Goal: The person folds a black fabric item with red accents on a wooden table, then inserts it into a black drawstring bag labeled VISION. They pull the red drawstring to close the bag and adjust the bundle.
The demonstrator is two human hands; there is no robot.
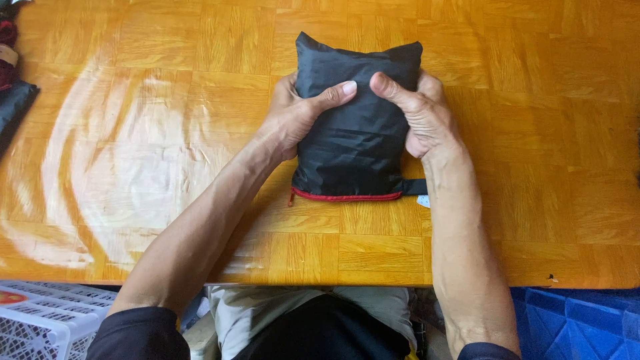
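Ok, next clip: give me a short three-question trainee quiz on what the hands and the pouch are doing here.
1. True or false: both hands grip the black fabric pouch.
2. Which edge of the pouch carries the red zipper? A) the far edge B) the edge nearest the person C) the left side
3. What does the pouch rest on?

Key:
1. True: the left hand and right hand clasp its sides, thumbs pressed on top.
2. B.
3. The wooden parquet tabletop.
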